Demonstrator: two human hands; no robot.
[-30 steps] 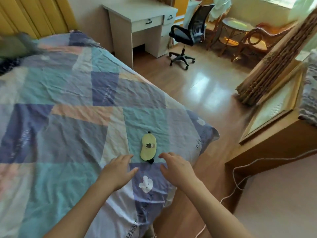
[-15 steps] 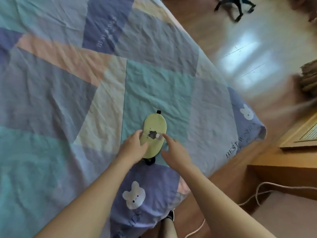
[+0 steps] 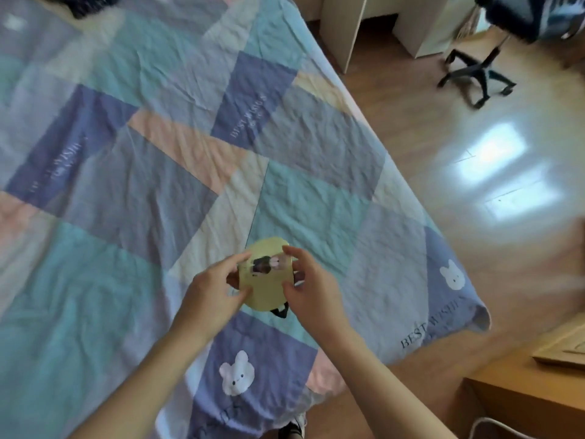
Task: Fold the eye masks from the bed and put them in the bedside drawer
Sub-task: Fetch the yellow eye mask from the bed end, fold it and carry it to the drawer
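Observation:
A pale yellow eye mask (image 3: 266,282) with a small dark picture at its middle and a black strap end sticking out below is lifted just above the patchwork bedspread (image 3: 158,172). My left hand (image 3: 215,289) pinches its left edge between thumb and fingers. On the opposite edge my right hand (image 3: 308,285) grips the same way. The mask's far half tilts up toward me. No drawer is in view.
The bed's corner hangs over the wooden floor (image 3: 474,172) at lower right. A black office chair base (image 3: 478,74) and a white desk leg (image 3: 351,30) stand at the top right. A wooden furniture edge (image 3: 525,388) sits at the bottom right.
My hands went from hovering near the mask to touching it, and now both pinch its edges and have raised it off the bedspread. The view has swung closer.

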